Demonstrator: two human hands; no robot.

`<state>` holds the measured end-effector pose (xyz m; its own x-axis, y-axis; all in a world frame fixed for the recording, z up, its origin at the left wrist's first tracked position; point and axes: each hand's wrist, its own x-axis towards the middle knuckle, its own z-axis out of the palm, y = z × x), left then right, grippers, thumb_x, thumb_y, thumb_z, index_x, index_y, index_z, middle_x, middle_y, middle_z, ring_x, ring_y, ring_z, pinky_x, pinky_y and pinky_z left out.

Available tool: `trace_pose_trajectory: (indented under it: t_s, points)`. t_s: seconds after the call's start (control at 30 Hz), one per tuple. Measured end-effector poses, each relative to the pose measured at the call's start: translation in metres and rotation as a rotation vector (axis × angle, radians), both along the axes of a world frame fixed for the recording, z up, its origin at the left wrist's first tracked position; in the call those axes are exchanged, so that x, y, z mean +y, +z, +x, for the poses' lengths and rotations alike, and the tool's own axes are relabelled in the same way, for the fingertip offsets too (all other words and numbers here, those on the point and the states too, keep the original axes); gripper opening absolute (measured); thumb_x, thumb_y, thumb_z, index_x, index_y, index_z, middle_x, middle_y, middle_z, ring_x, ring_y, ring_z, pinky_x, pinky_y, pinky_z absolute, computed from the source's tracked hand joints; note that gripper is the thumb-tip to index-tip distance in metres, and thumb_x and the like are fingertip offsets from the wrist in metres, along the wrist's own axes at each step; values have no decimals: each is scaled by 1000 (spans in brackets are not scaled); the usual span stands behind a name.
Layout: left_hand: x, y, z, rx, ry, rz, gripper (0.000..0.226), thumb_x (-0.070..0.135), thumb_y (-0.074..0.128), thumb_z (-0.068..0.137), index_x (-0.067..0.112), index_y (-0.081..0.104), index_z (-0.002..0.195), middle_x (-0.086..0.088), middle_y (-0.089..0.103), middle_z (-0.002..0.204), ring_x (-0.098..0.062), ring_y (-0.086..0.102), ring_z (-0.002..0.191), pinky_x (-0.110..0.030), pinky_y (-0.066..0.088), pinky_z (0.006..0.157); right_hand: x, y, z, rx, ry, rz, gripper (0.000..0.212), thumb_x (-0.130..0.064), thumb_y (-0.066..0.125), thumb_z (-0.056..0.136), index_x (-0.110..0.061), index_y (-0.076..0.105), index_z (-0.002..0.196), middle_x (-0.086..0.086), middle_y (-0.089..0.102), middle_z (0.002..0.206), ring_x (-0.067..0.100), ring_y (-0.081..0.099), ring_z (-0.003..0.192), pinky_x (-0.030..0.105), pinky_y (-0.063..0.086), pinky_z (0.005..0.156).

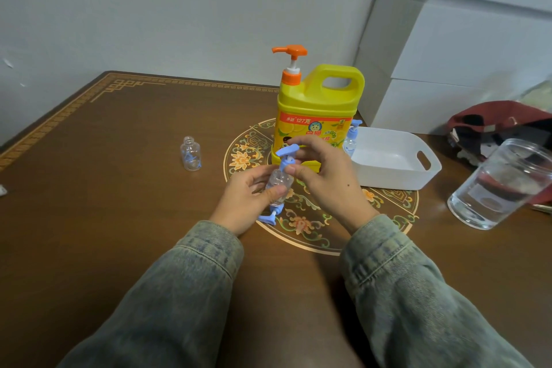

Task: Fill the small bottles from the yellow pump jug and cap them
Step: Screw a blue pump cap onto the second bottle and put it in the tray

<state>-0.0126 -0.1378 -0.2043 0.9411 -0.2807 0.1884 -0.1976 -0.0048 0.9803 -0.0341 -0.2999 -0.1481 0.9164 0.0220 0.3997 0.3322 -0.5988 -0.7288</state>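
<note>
The yellow pump jug [319, 110] with an orange pump stands upright at the table's middle. In front of it my left hand [248, 200] grips a small clear bottle [279, 181] by its body. My right hand [325, 176] pinches the blue pump cap [287, 155] sitting on that bottle's neck. A loose blue pump cap [270, 215] lies on the table just below my left hand. An uncapped small bottle [190, 153] stands alone to the left. Another capped small bottle [351, 137] stands at the tray's left end, partly hidden by the jug.
A white plastic tray [418, 170] sits right of the jug. A large clear glass jar [501, 185] stands at the right edge, with a dark red cap [495, 119] behind it. The brown table [119, 188] meets the wall at the back.
</note>
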Motion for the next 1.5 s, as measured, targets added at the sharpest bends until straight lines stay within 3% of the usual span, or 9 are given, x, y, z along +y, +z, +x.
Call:
trace_pose_trajectory:
  t_s: [0.23, 0.43, 0.5, 0.67, 1.0, 1.2, 1.33, 1.5]
  points:
    - [0, -3, 1, -7, 10, 29, 34, 3, 70, 83, 7, 65, 116, -5, 72, 112, -14, 68, 103, -34, 52, 97, 1, -2, 0, 7, -39, 18, 36, -18, 78, 78, -27, 63, 109, -16, 68, 88, -1, 64, 85, 23, 52, 82]
    - [-1, -3, 1, 21, -3, 13, 40, 4, 70, 83, 11, 62, 122, -1, 70, 114, -13, 67, 107, -34, 50, 98, -1, -4, 2, 10, -10, 43, 37, -12, 70, 83, -30, 59, 113, -7, 72, 99, 4, 64, 99, 40, 52, 91]
    - [-1, -3, 1, 25, -4, 9, 40, 4, 70, 83, 13, 62, 121, 1, 70, 113, -10, 67, 106, -32, 51, 97, 0, -4, 1, 13, -5, 6, 37, -13, 72, 83, -29, 59, 114, -8, 72, 98, 2, 64, 97, 36, 53, 90]
    - [0, -4, 2, 16, 7, 40, 45, 5, 71, 83, 6, 60, 127, -5, 70, 118, -16, 66, 110, -38, 50, 101, 0, -3, 0, -14, -36, -43, 36, -19, 77, 79, -26, 63, 111, -15, 69, 90, -5, 63, 88, 10, 46, 78]
    - [-1, -3, 1, 3, 4, 58, 42, 6, 69, 85, 6, 61, 126, -5, 69, 118, -13, 66, 108, -30, 51, 98, 1, -7, 1, -58, -8, -114, 36, -9, 68, 85, -24, 62, 116, -9, 70, 103, -1, 63, 95, 14, 47, 85]
    - [-1, -3, 0, -3, 8, 55, 37, 4, 70, 84, 5, 63, 121, -6, 71, 114, -16, 67, 106, -31, 52, 96, 0, -4, 1, -49, -66, -104, 34, -24, 77, 78, -25, 65, 110, -11, 70, 89, -5, 62, 84, 0, 39, 73]
    - [0, -5, 1, 11, 5, 63, 43, 7, 71, 83, 4, 60, 125, -9, 69, 118, -19, 66, 110, -40, 50, 101, 1, -5, 1, -42, -70, -100, 37, -33, 78, 77, -25, 64, 110, -11, 67, 86, -2, 61, 81, 7, 44, 72]
    - [-1, -4, 0, 20, 5, 44, 42, 11, 72, 82, 11, 62, 122, -5, 70, 117, -18, 66, 110, -42, 50, 100, -2, -4, 0, 4, -32, -56, 48, -37, 81, 73, -26, 61, 115, -14, 64, 83, 0, 60, 82, 10, 45, 74]
